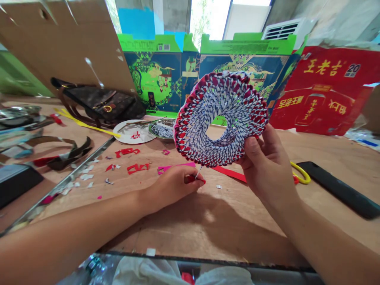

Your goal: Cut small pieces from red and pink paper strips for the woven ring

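Observation:
A round ring woven from folded paper strips fills the middle of the view, patterned blue and white with a red and pink outer edge. My right hand grips its lower right side and holds it upright. My left hand pinches a small red paper piece just below the ring. A thin white strip rises from those fingers to the ring's lower edge. A long red paper strip lies on the table under the ring, partly hidden by my right hand.
The plywood table is littered with red and white paper scraps. On it are a white plate, a metal bowl, a brown handbag, a metal ruler, yellow-handled scissors and a black phone.

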Motion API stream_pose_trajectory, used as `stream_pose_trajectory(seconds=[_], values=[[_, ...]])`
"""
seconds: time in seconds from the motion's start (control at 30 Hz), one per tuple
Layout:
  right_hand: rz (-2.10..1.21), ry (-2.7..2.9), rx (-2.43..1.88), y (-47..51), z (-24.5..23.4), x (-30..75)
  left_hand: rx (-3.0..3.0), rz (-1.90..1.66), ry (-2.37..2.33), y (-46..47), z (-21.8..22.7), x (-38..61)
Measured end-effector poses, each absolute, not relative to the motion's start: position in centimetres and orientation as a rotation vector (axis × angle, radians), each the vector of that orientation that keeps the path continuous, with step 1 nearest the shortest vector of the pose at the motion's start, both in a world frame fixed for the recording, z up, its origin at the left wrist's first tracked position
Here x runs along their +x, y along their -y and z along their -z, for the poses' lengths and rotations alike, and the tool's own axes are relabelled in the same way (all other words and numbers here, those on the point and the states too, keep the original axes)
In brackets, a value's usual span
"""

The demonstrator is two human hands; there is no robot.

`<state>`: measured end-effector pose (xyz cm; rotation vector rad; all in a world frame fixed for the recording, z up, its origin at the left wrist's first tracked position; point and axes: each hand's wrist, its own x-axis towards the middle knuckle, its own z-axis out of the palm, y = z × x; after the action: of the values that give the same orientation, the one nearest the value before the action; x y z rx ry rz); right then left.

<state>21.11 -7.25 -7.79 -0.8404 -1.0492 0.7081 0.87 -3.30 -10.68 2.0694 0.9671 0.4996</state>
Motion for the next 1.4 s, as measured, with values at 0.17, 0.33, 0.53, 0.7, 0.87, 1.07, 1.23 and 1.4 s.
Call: stream_pose_trajectory(seconds=[0.17, 0.33, 0.53, 0.7, 0.87, 1.07, 1.23, 1.4], values=[[-0.718, 1.047, -0.823, 7.3, 7.9, 21.0, 2.046, -0.488, -0.988, 3.4, 10.5, 1.0], [-0.748, 1.058, -0.810, 7.5, 7.8, 20.9, 2.039, -0.495, -0.979, 3.5, 10.4, 1.0], [-0.676, 1.118, -0.896, 7.6, 7.7, 20.9, 2.024, -0.497, -0.953, 3.6, 9.9, 0.8], [-0.671, 1.123, -0.893, 7.6, 7.7, 20.8, 1.935, -0.470, -0.925, 3.6, 10.0, 0.8], [-0.730, 1.102, -0.826, 7.5, 7.9, 21.0, 1.850, -0.361, -0.895, 3.5, 9.7, 0.3], [-0.722, 1.147, -0.836, 6.6, 8.7, 21.8, 1.978, -0.465, -0.670, 2.1, 8.3, -1.8], [-0.697, 1.143, -0.914, 5.9, 9.1, 21.8, 1.861, -0.796, -0.575, -0.8, 7.2, -2.4], [-0.784, 1.210, -0.886, 5.9, 9.6, 21.5, 1.763, -1.047, -0.705, -0.4, 6.5, -1.8]])
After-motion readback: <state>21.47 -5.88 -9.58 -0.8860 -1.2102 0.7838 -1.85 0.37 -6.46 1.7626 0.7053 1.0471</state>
